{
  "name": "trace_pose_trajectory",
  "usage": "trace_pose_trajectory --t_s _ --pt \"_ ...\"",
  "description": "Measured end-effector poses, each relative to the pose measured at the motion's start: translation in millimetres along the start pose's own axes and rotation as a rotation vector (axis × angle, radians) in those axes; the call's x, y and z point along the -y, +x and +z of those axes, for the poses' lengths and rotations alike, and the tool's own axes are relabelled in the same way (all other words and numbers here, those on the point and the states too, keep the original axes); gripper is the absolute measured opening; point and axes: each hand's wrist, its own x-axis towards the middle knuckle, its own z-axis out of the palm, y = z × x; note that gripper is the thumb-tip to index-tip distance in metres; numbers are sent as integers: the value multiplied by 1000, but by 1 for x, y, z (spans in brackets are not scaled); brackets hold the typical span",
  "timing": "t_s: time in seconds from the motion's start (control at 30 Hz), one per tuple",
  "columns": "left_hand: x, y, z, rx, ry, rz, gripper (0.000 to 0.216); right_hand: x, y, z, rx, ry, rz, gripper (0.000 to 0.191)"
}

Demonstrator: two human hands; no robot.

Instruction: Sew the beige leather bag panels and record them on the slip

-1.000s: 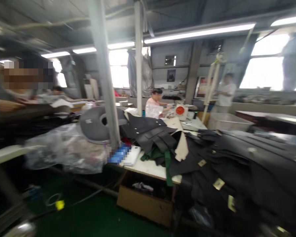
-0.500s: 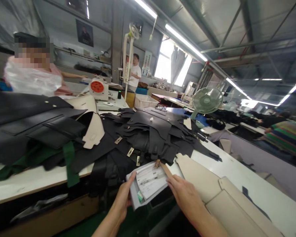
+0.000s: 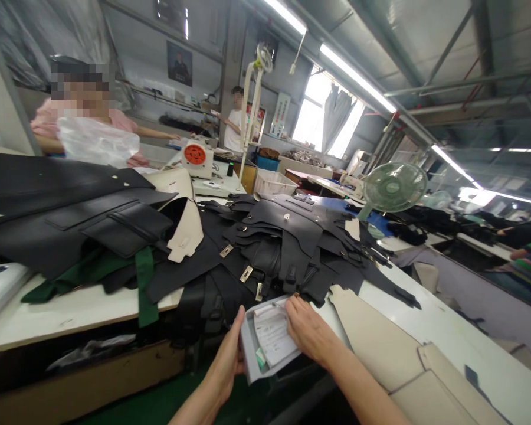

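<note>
Your left hand (image 3: 226, 349) grips the left wall of a shallow grey box (image 3: 249, 347), thumb along the near edge; its other fingers go behind the wall, mostly out of sight. The box is tilted towards you, just in front of the desk. Your right hand (image 3: 308, 328) is at the box's far right corner, fingers curled and drawn nearly together over the papers (image 3: 271, 341) inside; they hide that corner, so you can't tell whether they pinch paper, the rim or something underneath. The writing is too blurred to read. A small green piece (image 3: 260, 358), too unclear to name, lies in the corner below your left thumb.

Just beyond your fingertips, black leather pieces (image 3: 283, 231) overlap in a heap, covering much of one another, with metal clasps (image 3: 246, 274) showing at the near side. Right of your right fingers, beige panels (image 3: 376, 327) lie on the white desk (image 3: 454, 319), cut off by the bottom edge. Well left of your left fingers, a green strap (image 3: 147, 289) hangs over the desk's edge, above a partly shadowed cardboard box (image 3: 110, 373).
</note>
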Motion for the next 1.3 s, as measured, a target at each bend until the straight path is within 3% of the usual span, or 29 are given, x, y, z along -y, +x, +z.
trace_pose_trajectory --t_s 0.27,0.5,0.87,1.3 --pt "3 0 1 -1 -26 3 67 13 25 3 -64 -10 170 16" --pt "0 -9 5 -15 -24 12 70 10 37 11 -34 -65 117 26" --pt "-1 -9 10 -26 -18 20 70 9 36 17 63 -107 77 23" --pt "0 -11 8 -10 -56 12 70 3 38 -2 144 -3 -54 23"
